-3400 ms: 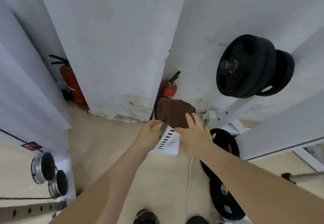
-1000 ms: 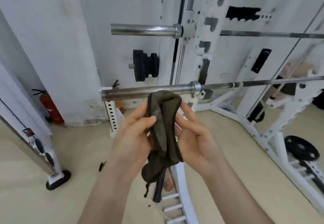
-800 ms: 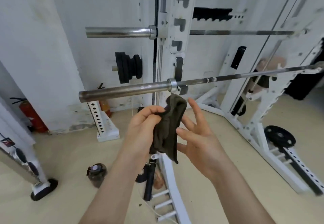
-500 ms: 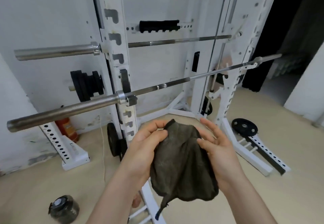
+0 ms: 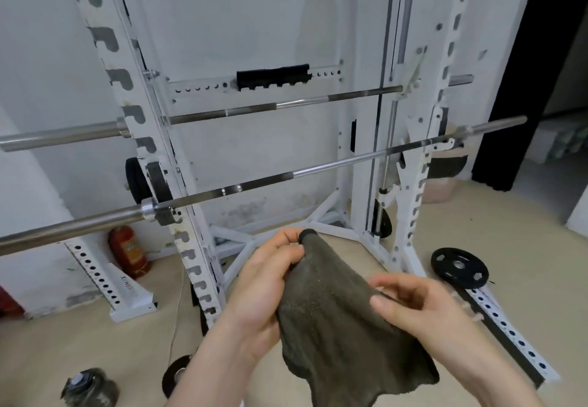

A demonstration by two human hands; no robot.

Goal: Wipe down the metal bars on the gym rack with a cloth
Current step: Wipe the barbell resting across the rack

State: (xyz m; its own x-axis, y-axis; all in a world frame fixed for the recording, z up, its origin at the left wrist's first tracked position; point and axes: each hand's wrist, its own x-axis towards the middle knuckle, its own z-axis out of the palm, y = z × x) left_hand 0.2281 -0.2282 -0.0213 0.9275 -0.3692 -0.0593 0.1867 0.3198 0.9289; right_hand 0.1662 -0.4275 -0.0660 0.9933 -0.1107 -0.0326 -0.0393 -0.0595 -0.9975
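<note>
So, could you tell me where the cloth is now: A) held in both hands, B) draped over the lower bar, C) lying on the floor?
A: the left hand pinches the cloth at its top corner and the right hand grips its edge.

The beige floor (image 5: 525,241) carries the white rack (image 5: 334,227), whose base struts rest on it near the wall. A black weight plate (image 5: 459,267) lies flat right of the rack. A red fire extinguisher (image 5: 129,252) stands at the left beside a perforated white support (image 5: 108,285), with a dark lidded container (image 5: 87,389) at the lower left.
</note>
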